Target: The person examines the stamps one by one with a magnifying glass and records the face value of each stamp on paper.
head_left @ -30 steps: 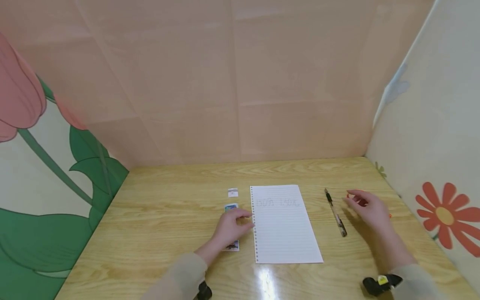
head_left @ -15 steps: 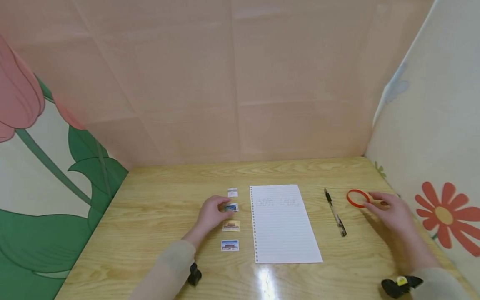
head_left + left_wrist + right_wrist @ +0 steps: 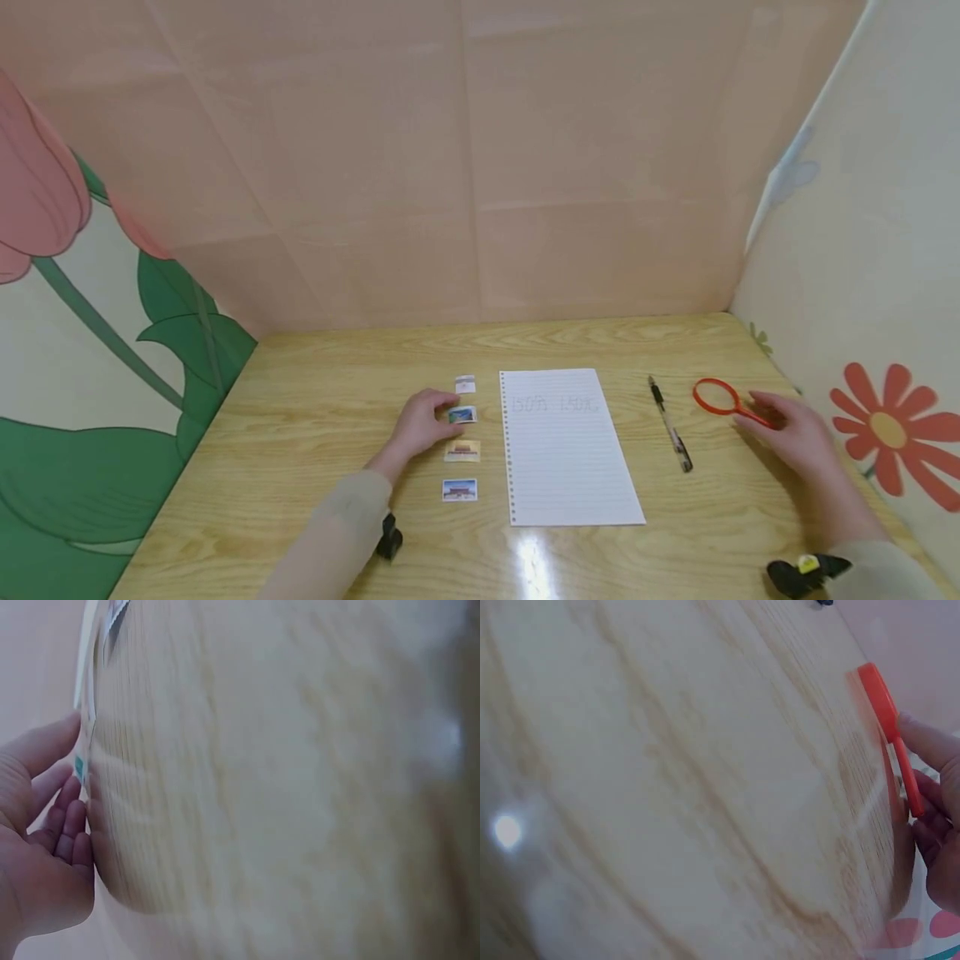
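My left hand (image 3: 420,429) rests by a column of small stamps, its thumb and index finger on either side of a blue-green stamp (image 3: 462,414) that lies flat. The two fingertips stay apart. In the left wrist view only a teal sliver of that stamp shows past the left hand (image 3: 52,802). On the right, a red magnifying glass (image 3: 716,397) lies on the table, with my right hand (image 3: 793,429) at its handle. Seen from the right wrist, the handle (image 3: 906,776) runs between the thumb and loosely curved fingers of the right hand (image 3: 937,795).
A white-grey stamp (image 3: 465,384) lies farther back; a yellow stamp (image 3: 462,451) and a blue one with a building (image 3: 460,490) lie nearer. Lined paper (image 3: 570,467) with faint writing and a black pen (image 3: 670,425) lie between the hands on the wooden table (image 3: 315,400).
My left hand moved left from the paper's edge to the blue-green stamp, uncovering the lower stamps, then stayed. My right hand drew back rightward, leaving the magnifying glass's ring and most of its handle in sight.
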A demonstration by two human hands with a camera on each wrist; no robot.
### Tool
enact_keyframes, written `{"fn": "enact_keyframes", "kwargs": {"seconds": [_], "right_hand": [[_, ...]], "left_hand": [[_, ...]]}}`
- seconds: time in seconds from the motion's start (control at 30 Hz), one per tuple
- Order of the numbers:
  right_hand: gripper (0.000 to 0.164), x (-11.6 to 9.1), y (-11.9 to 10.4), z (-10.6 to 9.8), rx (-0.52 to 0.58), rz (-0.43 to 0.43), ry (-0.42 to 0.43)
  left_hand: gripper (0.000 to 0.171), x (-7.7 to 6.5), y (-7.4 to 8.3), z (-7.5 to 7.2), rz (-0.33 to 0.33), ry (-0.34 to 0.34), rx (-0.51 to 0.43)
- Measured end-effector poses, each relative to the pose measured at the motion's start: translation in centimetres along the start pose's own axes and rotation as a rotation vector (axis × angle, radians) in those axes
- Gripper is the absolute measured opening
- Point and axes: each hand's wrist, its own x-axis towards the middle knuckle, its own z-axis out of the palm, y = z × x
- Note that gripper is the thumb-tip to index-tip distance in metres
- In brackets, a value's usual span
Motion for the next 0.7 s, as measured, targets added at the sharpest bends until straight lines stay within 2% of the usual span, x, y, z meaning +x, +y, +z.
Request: {"fn": "enact_keyframes", "kwargs": {"seconds": [0.1,0.33,0.7], "right_hand": [[0.064,-0.16,0.42,0.03,0.014,0.015,-0.018],[0.061,-0.38,0.94,0.04,-0.002,-0.021,-0.002],[0.045,-0.35,1.04,0.28,-0.025,-0.055,0.038]], "left_hand": [[0.048,0.02,-0.18,0.03,-0.002,-0.005,-0.011],[0.044,0.2,-0.57,0.05,0.006,0.015,-0.039],[0.038,0.34,-0.88,-0.02,-0.002,0.013,-0.06]]}}
